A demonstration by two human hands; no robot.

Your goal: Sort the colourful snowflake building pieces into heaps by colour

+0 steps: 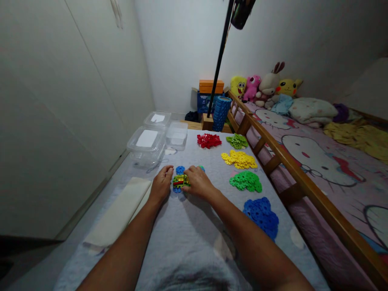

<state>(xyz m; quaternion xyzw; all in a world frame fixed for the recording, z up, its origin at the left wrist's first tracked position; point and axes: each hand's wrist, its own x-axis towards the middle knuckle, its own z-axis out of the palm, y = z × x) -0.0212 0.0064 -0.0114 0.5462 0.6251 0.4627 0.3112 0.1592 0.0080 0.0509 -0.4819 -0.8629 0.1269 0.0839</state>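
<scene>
Ahead of me on the cloth-covered table is a small build of interlocking plastic pieces (178,183). Its green and yellow body has a red strip across it, and blue round discs (180,170) stick out front and back. My right hand (198,180) is closed over the right side of it, fingers bent down onto the top. Part of another disc shows beyond those fingers. My left hand (163,185) rests close against the left side, its fingers loosely stretched forward; whether it touches the build I cannot make out.
To the right lie piles of red pieces (209,140), light green pieces (237,141), yellow discs (239,159), green discs (246,181) and blue discs (261,216). Clear plastic boxes (147,141) and folded cream cloth (121,210) are left. A wooden bed rail (279,161) borders the table.
</scene>
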